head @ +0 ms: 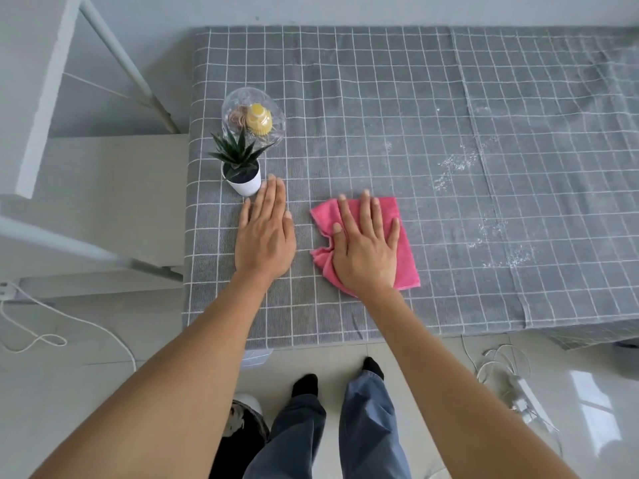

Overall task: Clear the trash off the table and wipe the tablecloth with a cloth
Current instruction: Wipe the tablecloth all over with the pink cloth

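A pink cloth point(403, 250) lies on the grey checked tablecloth point(380, 98) near the table's front edge. My right hand point(366, 247) presses flat on the cloth with its fingers straight and spread. To its left, my left hand point(264, 233) rests flat on the bare tablecloth with fingers straight, just right of a small potted plant. White powdery specks point(460, 164) are scattered over the right half of the tablecloth.
A small green plant in a white pot point(242, 174) stands at the table's left edge, with a clear glass dome point(254, 115) holding a yellow ornament behind it. A bin with a dark bag point(242, 426) sits on the floor by my feet. Cables point(498, 361) lie on the floor.
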